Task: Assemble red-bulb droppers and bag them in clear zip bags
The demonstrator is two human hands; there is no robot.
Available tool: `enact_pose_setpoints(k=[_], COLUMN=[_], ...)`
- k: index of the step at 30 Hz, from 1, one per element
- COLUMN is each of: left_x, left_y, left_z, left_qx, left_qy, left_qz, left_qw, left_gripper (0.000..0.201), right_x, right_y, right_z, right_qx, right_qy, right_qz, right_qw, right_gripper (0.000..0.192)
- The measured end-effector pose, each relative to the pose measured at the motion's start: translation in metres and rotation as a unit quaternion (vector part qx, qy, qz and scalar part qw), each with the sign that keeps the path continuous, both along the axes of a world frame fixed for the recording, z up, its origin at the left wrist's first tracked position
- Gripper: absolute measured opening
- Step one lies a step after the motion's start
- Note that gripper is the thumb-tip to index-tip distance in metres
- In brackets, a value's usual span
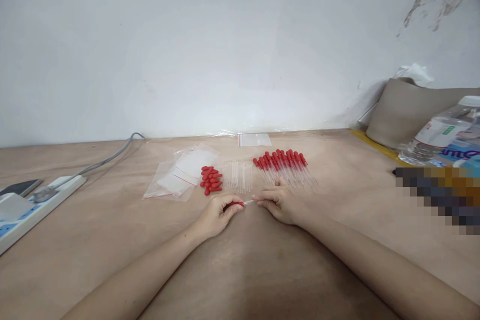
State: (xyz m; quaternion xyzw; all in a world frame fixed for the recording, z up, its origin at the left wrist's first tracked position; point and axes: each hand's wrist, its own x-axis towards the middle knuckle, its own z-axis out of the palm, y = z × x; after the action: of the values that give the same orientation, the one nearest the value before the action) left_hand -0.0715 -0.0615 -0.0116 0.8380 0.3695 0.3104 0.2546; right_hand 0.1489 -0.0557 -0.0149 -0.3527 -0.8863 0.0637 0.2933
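My left hand (216, 217) is closed around a red rubber dropper bulb (237, 203), only part of which shows between the thumb and fingers. From the bulb a thin clear dropper tube (248, 202) points right, and my right hand (279, 205) pinches its far end. Beyond the left hand lies a small pile of red bulbs (212, 181). Several loose clear tubes (237, 176) rest side by side between that pile and the right hand. Past my right fingers, droppers with red bulbs (282, 159) lie in a slanting row, bulbs toward the wall.
Clear zip bags (176, 175) overlap left of the bulbs; another small bag (255, 140) lies near the wall. A power strip (48, 200) with a grey cable sits at far left. On the right stand a beige container (393, 115) and a plastic bottle (431, 135).
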Motion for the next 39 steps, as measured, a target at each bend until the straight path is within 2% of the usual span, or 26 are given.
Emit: enact_pose_setpoints(k=[6, 10, 20, 31, 37, 39], left_x=[0.001, 0.003, 0.002, 0.0, -0.002, -0.004], left_y=[-0.001, -0.004, -0.006, -0.005, 0.002, 0.003], left_z=[0.0, 0.0, 0.0, -0.001, -0.003, -0.006], left_qx=[0.027, 0.039, 0.067, 0.088, 0.095, 0.09], left_qy=[0.026, 0.044, 0.039, 0.031, -0.009, -0.014], left_qz=[-0.017, 0.001, -0.008, -0.02, 0.019, 0.039], left_qw=[0.999, 0.998, 0.997, 0.995, 0.995, 0.995], left_gripper=[0.018, 0.018, 0.018, 0.018, 0.016, 0.025], right_x=[0.002, -0.001, -0.021, -0.027, -0.025, -0.018], right_y=[-0.002, -0.007, -0.013, -0.012, -0.011, -0.009], right_z=[0.009, 0.01, 0.008, 0.011, 0.025, 0.031], right_qx=[0.022, 0.021, -0.061, -0.179, -0.127, -0.134], right_qy=[-0.077, -0.08, -0.062, -0.027, -0.052, -0.048], right_qz=[0.004, -0.017, -0.035, -0.022, -0.027, -0.032], right_qw=[0.997, 0.996, 0.996, 0.983, 0.99, 0.989], right_gripper=[0.022, 0.023, 0.027, 0.031, 0.024, 0.022])
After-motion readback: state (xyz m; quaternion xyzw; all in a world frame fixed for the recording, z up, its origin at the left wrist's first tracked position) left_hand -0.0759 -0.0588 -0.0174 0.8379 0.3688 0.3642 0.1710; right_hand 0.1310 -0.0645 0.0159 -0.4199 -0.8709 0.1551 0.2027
